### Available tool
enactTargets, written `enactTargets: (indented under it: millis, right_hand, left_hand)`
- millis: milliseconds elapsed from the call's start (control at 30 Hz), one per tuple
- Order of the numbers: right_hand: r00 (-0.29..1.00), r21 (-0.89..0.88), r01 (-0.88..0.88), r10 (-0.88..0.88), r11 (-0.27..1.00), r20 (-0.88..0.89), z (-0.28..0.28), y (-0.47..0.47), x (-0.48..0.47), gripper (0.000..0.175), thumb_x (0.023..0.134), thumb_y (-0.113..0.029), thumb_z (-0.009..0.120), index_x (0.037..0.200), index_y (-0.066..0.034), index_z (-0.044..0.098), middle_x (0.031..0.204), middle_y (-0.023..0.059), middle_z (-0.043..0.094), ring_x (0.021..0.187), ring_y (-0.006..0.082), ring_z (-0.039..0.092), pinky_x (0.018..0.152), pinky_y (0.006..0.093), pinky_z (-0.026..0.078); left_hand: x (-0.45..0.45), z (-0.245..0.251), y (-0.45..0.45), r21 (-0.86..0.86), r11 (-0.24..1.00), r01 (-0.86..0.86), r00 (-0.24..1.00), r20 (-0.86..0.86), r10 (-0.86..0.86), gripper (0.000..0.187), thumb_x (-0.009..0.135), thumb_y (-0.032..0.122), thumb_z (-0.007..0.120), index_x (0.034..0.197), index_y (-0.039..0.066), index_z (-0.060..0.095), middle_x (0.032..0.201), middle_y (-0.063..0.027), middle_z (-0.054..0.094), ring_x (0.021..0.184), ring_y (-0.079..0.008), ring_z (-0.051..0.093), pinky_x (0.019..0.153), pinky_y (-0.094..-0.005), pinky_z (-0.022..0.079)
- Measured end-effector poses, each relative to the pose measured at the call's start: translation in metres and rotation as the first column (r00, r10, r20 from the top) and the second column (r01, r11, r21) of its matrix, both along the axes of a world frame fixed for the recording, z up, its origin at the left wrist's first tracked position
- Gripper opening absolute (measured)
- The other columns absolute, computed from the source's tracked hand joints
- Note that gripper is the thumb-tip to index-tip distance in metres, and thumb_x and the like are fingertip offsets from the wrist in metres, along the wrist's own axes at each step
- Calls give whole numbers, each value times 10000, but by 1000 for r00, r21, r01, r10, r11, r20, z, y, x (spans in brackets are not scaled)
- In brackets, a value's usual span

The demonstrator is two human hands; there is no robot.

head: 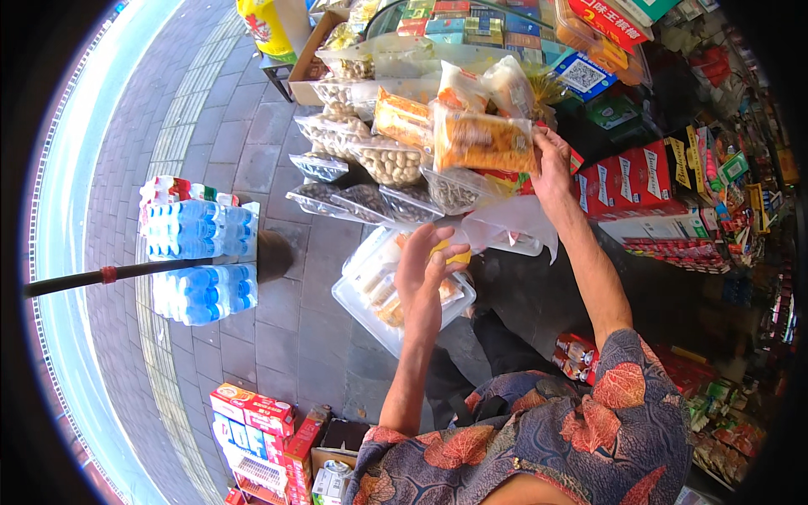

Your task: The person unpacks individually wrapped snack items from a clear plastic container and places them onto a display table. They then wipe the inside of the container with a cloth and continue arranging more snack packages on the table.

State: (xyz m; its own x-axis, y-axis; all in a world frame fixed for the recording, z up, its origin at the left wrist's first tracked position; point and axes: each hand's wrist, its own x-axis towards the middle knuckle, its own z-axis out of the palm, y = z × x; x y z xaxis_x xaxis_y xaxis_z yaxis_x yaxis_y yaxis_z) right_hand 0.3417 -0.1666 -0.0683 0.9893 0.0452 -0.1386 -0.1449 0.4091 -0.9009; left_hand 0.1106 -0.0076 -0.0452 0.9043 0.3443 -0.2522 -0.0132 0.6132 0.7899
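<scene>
My right hand (552,161) grips the right end of a clear-wrapped packaged bread (483,144), above the snack display. A similar orange-wrapped package (404,123) lies just left of it, and white-topped bags (464,85) are behind it. Bags of peanuts in shells (385,163) and a bag of sunflower seeds (457,189) fill the display's near side. My left hand (421,274) is raised with its fingers apart and holds nothing. Below it stands a translucent plastic tub (353,293) with wrapped packages (379,287) inside, partly hidden by my hand and forearm.
Shrink-wrapped water bottles (202,230) are stacked on the pavement at left, with a dark pole (136,274) across them. Red Budweiser cartons (631,180) stand at right. Boxes (252,410) sit at lower left, and packs of bottles (576,356) lie beside my legs.
</scene>
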Motion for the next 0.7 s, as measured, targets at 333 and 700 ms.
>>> enactTargets:
  millis: [333, 700]
  right_hand:
    - [938, -82, 297, -275, 951, 211, 8, 44, 37, 125, 918, -108, 587, 833, -16, 584, 731, -9, 550, 614, 62, 489, 539, 226, 412]
    - [938, -178, 8, 54, 984, 343, 68, 35, 22, 138, 951, -140, 600, 851, -46, 607, 727, -49, 561, 595, 10, 461, 524, 182, 380]
  left_hand:
    - [-45, -52, -20, -124, 991, -46, 984, -177, 24, 453, 949, 190, 611, 1329, -22, 484, 1151, -166, 625, 966, -261, 676, 782, -320, 572]
    - [-50, -56, -8, -110, 989, -99, 977, -201, 75, 419, 956, 161, 595, 1312, -35, 492, 1144, -164, 629, 951, -258, 678, 756, -293, 572]
